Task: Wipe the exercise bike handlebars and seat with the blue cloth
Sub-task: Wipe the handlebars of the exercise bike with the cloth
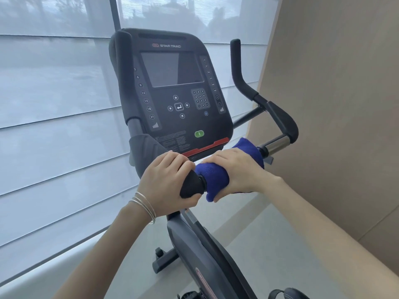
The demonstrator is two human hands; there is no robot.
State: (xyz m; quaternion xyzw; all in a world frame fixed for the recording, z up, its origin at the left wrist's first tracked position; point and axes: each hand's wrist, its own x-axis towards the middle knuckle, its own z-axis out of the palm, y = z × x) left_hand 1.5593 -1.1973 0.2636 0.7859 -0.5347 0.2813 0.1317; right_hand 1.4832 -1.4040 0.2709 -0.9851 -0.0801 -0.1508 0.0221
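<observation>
The black exercise bike fills the middle of the head view, its handlebars (280, 117) curving up on both sides of the console (172, 83). My left hand (168, 180) grips the near black handlebar grip below the console. Just to its right, my right hand (235, 169) presses the blue cloth (213, 173), which is wrapped around the near bar. The cloth covers the bar from my left hand to a chrome section (278, 145). The seat is out of view.
A window with pale blinds (54, 104) runs along the left and behind the bike. A beige wall (334, 104) stands close on the right. The bike's frame (205, 251) and base foot (162, 260) sit on a grey floor below my arms.
</observation>
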